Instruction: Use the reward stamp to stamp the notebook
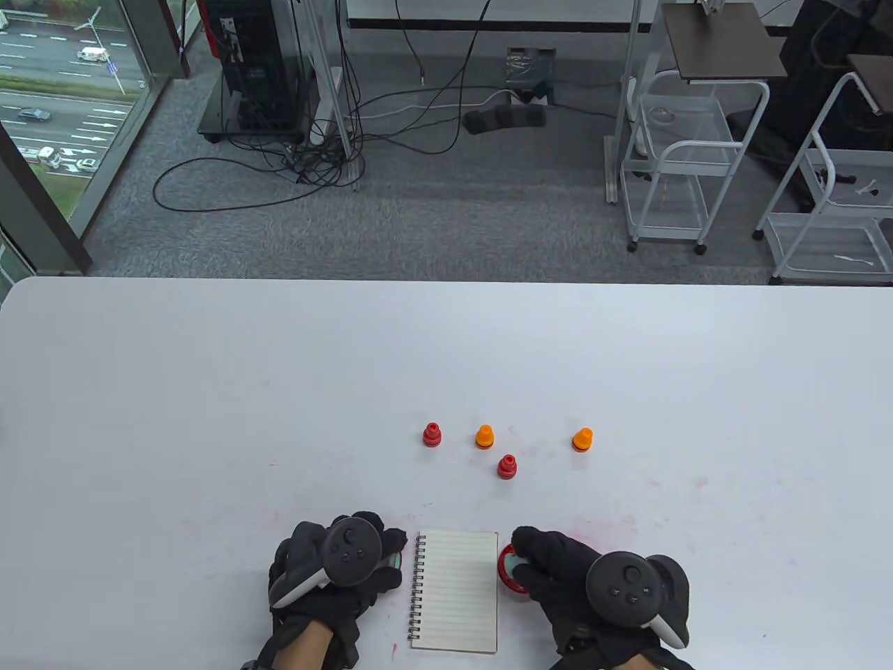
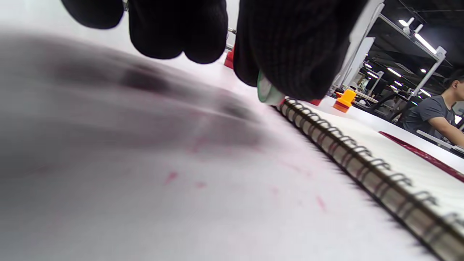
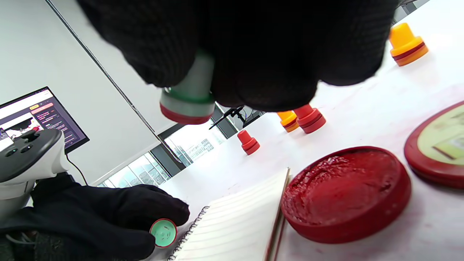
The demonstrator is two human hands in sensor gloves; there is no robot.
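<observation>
Table view shows the notebook (image 1: 455, 590) lying open near the front edge, between the left hand (image 1: 333, 567) and the right hand (image 1: 568, 579). Most of the ink pad (image 1: 508, 569) hides under the right hand there; only a red sliver shows beside the notebook's right edge. Right wrist view shows more: the right hand grips a stamp (image 3: 188, 98) by its pale barrel, red face down, held in the air above the notebook and pad, its top buried in the glove. The pad's lid (image 3: 438, 145) is cut off at the right. The left hand holds a small green cap (image 3: 163, 232) at its fingertips just beside the spiral binding (image 2: 362, 159). Left wrist view is blurred over the table (image 2: 145, 203). Four spare stamps (image 1: 508, 466) stand farther back.
</observation>
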